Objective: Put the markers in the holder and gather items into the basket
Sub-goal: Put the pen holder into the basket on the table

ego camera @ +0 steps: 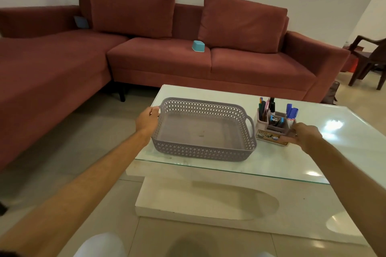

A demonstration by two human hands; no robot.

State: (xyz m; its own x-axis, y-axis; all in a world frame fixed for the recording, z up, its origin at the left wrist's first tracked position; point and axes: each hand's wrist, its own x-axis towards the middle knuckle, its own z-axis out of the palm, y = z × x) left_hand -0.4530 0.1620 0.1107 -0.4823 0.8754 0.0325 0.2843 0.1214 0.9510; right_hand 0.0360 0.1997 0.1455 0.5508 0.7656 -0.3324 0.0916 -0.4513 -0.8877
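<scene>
A shallow rectangular basket [203, 129] of grey-lilac plastic, its walls pierced with a diamond lattice and its corners rounded, sits on the glass-topped white table [292, 162] — glossy, with light glare at its 3 o'clock side. The basket's floor is bare and solid, with cut-out handles at both short ends. Just beside it at 3 o'clock stands the holder [273, 126], a pale pink compartmented desk organiser with a printed label on its low front. Markers [292, 111] with blue caps stand upright in its right rear compartment, pens and a black-capped marker in the left rear one, small clips in the front middle tray.

The left hand [147, 121] reaches in from 7 o'clock on a bare outstretched arm, its fingers curled round the basket's left rim at the handle, grasping it. The right hand [304, 134] comes in from 5 o'clock, fingers closed against the holder's right front corner, gripping it.

Behind the table at 12 o'clock runs a rust-red fabric sofa [188, 62] with two loose back cushions; a small blue tub [198, 46] lies overturned on its seat, well apart from the table. A dark plastic chair [367, 58] stands at 2 o'clock on the tiled floor.
</scene>
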